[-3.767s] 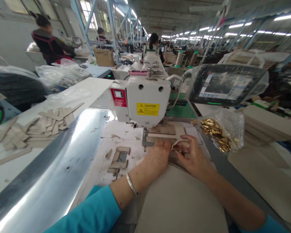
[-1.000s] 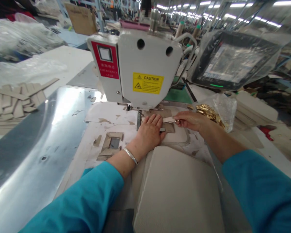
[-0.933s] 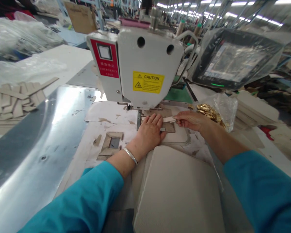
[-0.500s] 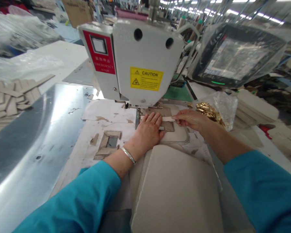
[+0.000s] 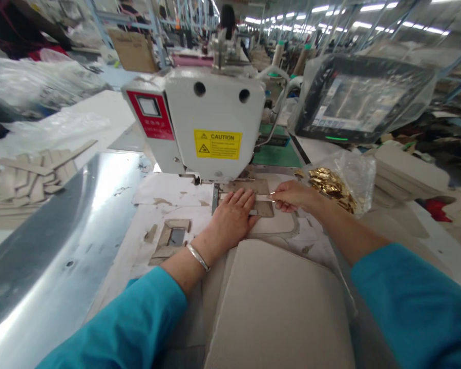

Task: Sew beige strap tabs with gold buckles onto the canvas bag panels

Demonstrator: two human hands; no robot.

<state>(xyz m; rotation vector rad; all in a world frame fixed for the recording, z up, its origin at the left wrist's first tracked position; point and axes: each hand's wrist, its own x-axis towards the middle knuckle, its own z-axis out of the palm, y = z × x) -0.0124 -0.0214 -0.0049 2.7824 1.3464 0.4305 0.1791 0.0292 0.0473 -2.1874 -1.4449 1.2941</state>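
My left hand (image 5: 232, 215) lies flat, fingers stretched out, on a light narrow strip (image 5: 262, 197) and the brownish template plate (image 5: 263, 209) under it. It is just in front of the sewing machine head (image 5: 215, 113). At the strip's right end, the fingers of my right hand (image 5: 290, 196) are pinched on a small shiny metal fitting (image 5: 273, 193); its exact shape is mostly hidden. A beige panel (image 5: 282, 225) shows beneath the plate. Nearer to me is a large beige padded piece (image 5: 284, 302), below my left wrist.
Gold-coloured metal parts (image 5: 330, 185) sit in a clear bag at right, beside stacked beige panels (image 5: 397, 177). A plastic-wrapped screen (image 5: 361, 97) stands behind. Beige strips (image 5: 26, 179) lie piled at left, past a shiny metal plate (image 5: 88, 225). A framed cut-out (image 5: 172, 238) lies left of my wrist.
The view has tilted up slightly, so the machine appears lower. My right hand has shifted a little along the strip's end, and the metal fitting shows more. My left hand stays flat.
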